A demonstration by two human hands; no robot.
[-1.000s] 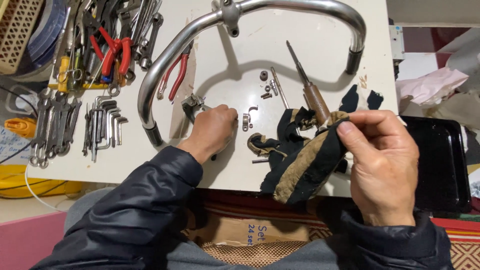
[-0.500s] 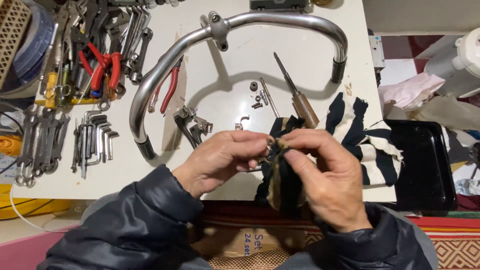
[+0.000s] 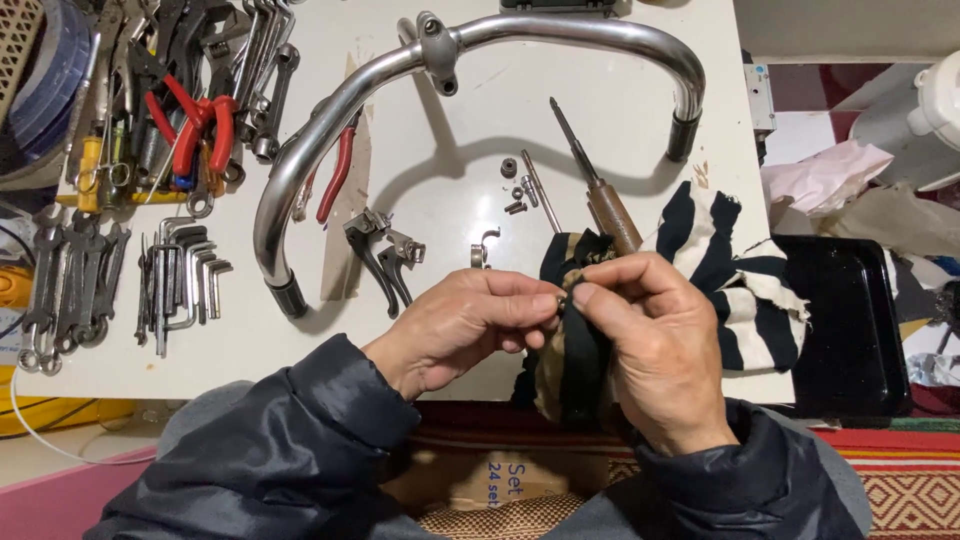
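Presently | left hand (image 3: 470, 325) pinches a small metal part (image 3: 562, 300) steady | right hand (image 3: 650, 345) grips striped rag (image 3: 575, 345) against it, apparently wiping | handlebar (image 3: 400, 75), screwdriver (image 3: 595, 185) parked clear on bench (image 3: 450, 190)

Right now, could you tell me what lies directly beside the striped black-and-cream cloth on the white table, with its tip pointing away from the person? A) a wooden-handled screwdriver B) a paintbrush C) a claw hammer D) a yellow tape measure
A: the wooden-handled screwdriver lies with its handle touching the striped black-and-cream cloth, and its metal shaft points up the white table, away from the person.
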